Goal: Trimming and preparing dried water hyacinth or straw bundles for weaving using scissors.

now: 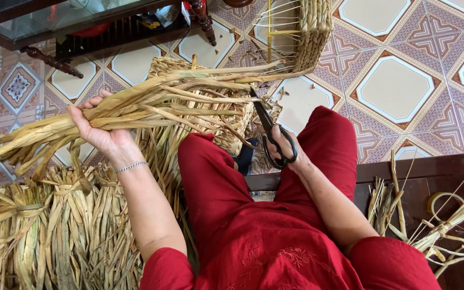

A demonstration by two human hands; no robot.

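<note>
Tiled floor (398,86) w/ half-woven basket (312,32): left hand (100,129) clamped on dry leaf bunch (151,102), right hand (280,145) grips black scissors (269,131), ends prob. not cut yet.

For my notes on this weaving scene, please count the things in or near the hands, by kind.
Scissors, black, in right hand: 1
Dried leaf bundle, loose, in left hand: 1
Woven basket, unfinished: 1
Bracelet: 1
Total: 4

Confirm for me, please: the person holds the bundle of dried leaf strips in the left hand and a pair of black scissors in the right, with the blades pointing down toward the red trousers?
Not quite. The head view shows the black scissors in the right hand with blades pointing up, away from the red trousers, toward the bundle of dried leaf strips, which the left hand holds.
</note>
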